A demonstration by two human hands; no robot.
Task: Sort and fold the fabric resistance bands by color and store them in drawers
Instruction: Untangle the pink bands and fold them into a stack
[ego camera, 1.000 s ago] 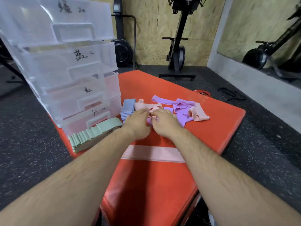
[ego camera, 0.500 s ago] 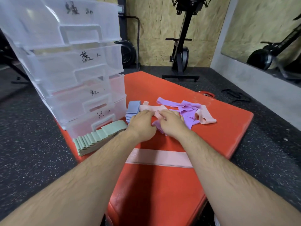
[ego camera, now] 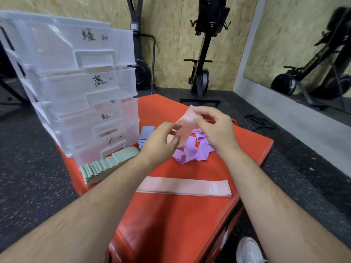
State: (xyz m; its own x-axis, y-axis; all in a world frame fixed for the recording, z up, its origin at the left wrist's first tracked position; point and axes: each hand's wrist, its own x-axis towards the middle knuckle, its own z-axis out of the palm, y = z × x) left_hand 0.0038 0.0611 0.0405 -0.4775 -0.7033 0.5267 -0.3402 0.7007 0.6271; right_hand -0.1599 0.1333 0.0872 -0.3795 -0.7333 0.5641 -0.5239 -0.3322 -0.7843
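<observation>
Red mat (ego camera: pixel 171 224), left hand (ego camera: pixel 161 141) and right hand (ego camera: pixel 214 128) pinching one pink band (ego camera: pixel 187 126)

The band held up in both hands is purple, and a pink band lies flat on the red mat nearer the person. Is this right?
No. In the head view the lifted band, held by the left hand and the right hand, is pink; the loose pile under it is purple. The flat pink band on the red mat is as stated.
</observation>
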